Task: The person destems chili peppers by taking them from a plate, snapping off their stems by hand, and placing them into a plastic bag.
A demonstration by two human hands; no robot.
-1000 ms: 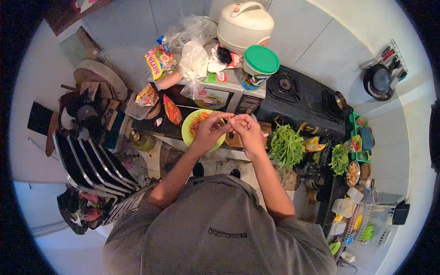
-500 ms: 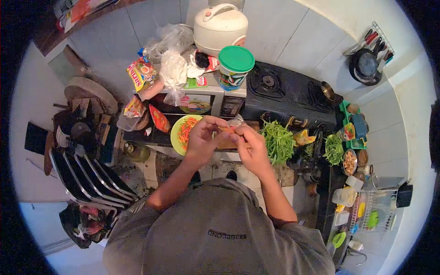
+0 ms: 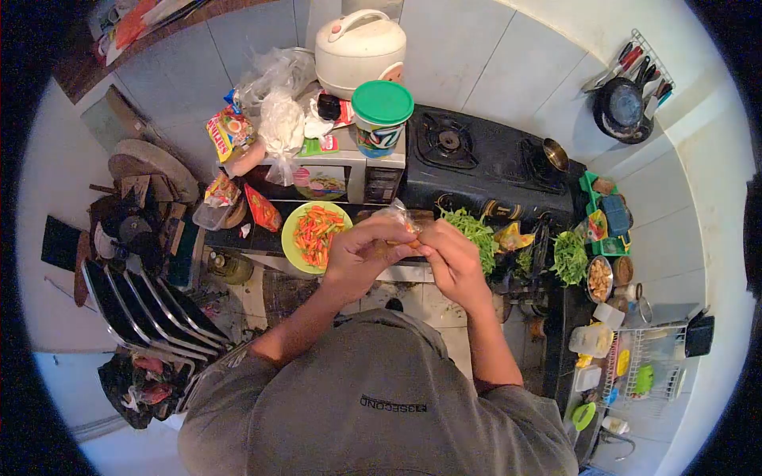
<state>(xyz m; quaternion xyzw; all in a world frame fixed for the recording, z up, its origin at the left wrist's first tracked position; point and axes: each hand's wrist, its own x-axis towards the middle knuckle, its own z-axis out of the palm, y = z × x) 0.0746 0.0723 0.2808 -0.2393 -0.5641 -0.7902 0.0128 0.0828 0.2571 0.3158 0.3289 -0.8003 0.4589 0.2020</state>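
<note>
My left hand [image 3: 363, 255] and my right hand [image 3: 458, 266] meet in front of my chest, fingertips pinched together. Between them is a small orange-red chili [image 3: 414, 243], mostly covered by the fingers. Just left of the left hand sits a yellow-green plate [image 3: 289, 239] heaped with red and orange chilies [image 3: 319, 230]. Behind the fingertips a clear plastic bag [image 3: 395, 213] shows in part, its contents hard to make out. To the right, partly behind my right hand, lies a pile of green leafy vegetables [image 3: 476, 234].
A black gas stove [image 3: 492, 159] stands behind the greens. On the left, a microwave [image 3: 369, 178] carries a rice cooker [image 3: 361, 55] and a green-lidded tub [image 3: 382, 115]. Stacked chairs [image 3: 151, 309] stand at left. A dish rack [image 3: 651, 361] is at right.
The view has shifted, so most of the counter appears further left and more of the chili plate shows. Both hands stay together; the fingers have closed in around the chili.
</note>
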